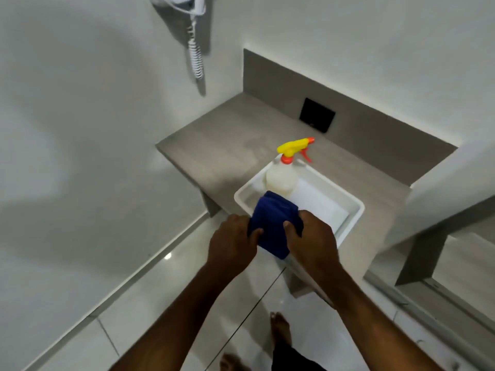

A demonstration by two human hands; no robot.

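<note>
A folded dark blue cloth (273, 223) is held between both hands over the near corner of a white plastic tray (351, 210). My left hand (230, 245) grips its left edge with the thumb on top. My right hand (313, 239) grips its right edge the same way. Inside the tray's far corner stands a translucent spray bottle (281, 179) with a yellow and orange trigger head (294, 147). The cloth's far end reaches the bottle's base.
The tray sits on a grey counter (214, 148) with a raised back panel carrying a black socket plate (317, 114). A white wall-mounted hair dryer with a coiled cord (195, 57) hangs at upper left. Glossy floor tiles and my bare feet (280, 326) lie below.
</note>
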